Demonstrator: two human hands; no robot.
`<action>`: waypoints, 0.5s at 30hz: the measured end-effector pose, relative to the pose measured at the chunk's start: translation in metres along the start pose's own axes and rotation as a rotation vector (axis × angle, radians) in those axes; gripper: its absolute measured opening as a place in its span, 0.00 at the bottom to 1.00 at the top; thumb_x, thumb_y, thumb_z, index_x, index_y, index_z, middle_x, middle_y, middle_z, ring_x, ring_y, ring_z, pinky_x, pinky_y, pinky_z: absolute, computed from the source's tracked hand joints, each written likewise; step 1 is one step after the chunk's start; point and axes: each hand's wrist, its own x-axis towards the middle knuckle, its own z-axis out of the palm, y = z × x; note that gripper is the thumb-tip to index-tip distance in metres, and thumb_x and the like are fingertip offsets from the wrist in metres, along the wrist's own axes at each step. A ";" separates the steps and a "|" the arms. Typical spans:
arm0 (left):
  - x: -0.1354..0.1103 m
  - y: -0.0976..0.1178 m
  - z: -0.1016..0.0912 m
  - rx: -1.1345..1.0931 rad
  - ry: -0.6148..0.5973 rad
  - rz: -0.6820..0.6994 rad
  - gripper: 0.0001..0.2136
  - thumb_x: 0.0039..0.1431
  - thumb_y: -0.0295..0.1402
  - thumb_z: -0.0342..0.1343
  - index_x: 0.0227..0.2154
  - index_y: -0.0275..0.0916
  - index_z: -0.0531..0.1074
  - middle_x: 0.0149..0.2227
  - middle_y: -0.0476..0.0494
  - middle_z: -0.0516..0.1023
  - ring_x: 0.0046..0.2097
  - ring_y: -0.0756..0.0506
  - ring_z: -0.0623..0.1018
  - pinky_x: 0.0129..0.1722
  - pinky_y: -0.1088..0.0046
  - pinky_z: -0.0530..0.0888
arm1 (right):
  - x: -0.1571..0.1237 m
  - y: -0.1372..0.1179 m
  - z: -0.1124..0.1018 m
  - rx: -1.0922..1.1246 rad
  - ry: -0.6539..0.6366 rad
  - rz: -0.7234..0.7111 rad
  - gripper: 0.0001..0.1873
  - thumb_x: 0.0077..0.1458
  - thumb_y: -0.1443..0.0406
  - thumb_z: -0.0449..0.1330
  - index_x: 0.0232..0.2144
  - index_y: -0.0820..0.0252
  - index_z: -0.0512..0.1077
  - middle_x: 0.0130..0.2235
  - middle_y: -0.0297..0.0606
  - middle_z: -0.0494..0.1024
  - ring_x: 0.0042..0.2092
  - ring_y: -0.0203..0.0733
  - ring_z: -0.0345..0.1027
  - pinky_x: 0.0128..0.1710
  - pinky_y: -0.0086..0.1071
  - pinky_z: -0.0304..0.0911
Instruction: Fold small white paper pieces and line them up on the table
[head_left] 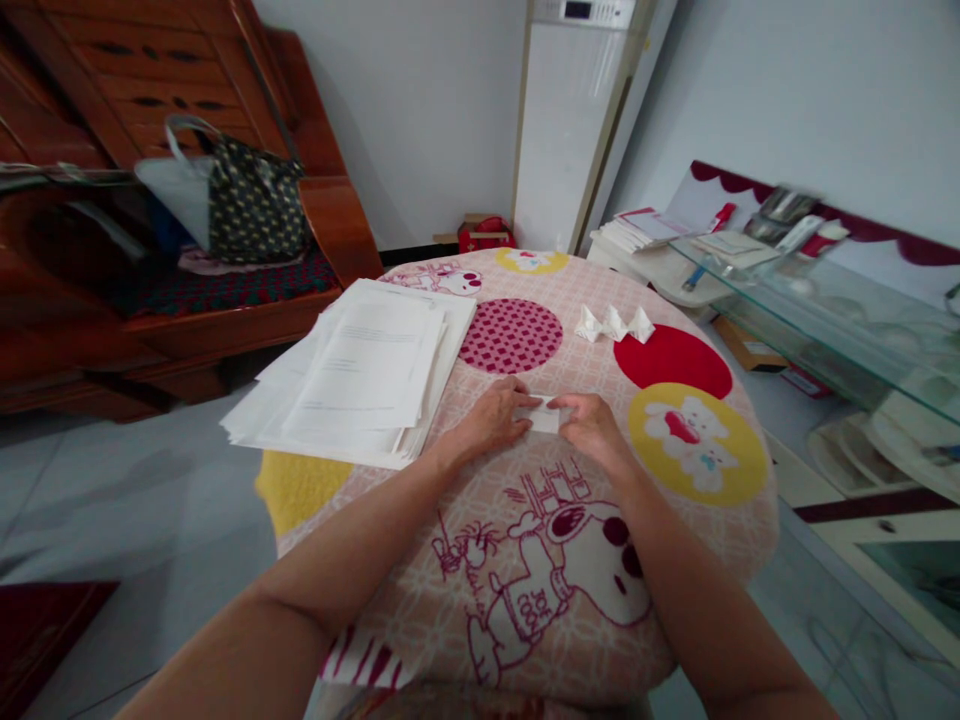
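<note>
Pale walls (405,110) and a grey tiled floor (45,480) surround one round table (600,270), covered by a printed cloth that carries, among other motifs, one red disc (679,360) and one chequered disc (517,335). Behind the table stands one white upright unit (566,130); at left, one wooden bench (172,320) bears one dark patterned bag (255,200); at right, one glass shelf (840,330) runs along the wall.

Paper occurs on the table in three forms. One loose stack of sheets (360,370) lies at left, its edges uneven; the sheets are too many and too overlapped to count. Three folded pieces (615,324) stand in a row at the far right, pointed at the top, the rightmost meeting the red disc. One small white slip (545,420) lies near the middle of the table, between the two hands.

Both forearms reach forward from the near edge and converge on the slip. The left hand (499,412) is turned inward, knuckles up, its bent fingers and thumb closed on the slip's left end. The right hand (589,420) mirrors it, index finger directed leftward along the upper edge, gripping the right end. Both hands are low, close to the cloth, and only the slip separates them.
</note>
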 end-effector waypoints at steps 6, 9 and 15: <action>0.000 -0.002 0.001 -0.016 0.021 -0.005 0.19 0.54 0.28 0.61 0.51 0.39 0.80 0.50 0.37 0.77 0.51 0.40 0.77 0.57 0.59 0.73 | 0.000 0.005 0.001 0.172 -0.018 0.060 0.21 0.50 0.68 0.61 0.47 0.63 0.81 0.28 0.36 0.79 0.28 0.37 0.69 0.29 0.29 0.60; 0.000 -0.002 0.001 -0.029 0.026 0.009 0.20 0.55 0.28 0.60 0.51 0.39 0.80 0.50 0.36 0.77 0.51 0.39 0.77 0.57 0.58 0.73 | -0.002 0.001 0.003 0.070 0.037 0.043 0.21 0.49 0.63 0.66 0.47 0.60 0.81 0.31 0.37 0.81 0.32 0.39 0.71 0.32 0.30 0.61; 0.003 -0.009 0.000 -0.083 0.008 -0.011 0.20 0.51 0.27 0.62 0.49 0.42 0.81 0.49 0.41 0.78 0.50 0.41 0.77 0.55 0.61 0.74 | -0.004 -0.006 0.004 -0.036 0.048 0.037 0.22 0.47 0.63 0.68 0.48 0.56 0.81 0.30 0.34 0.80 0.33 0.39 0.71 0.33 0.30 0.61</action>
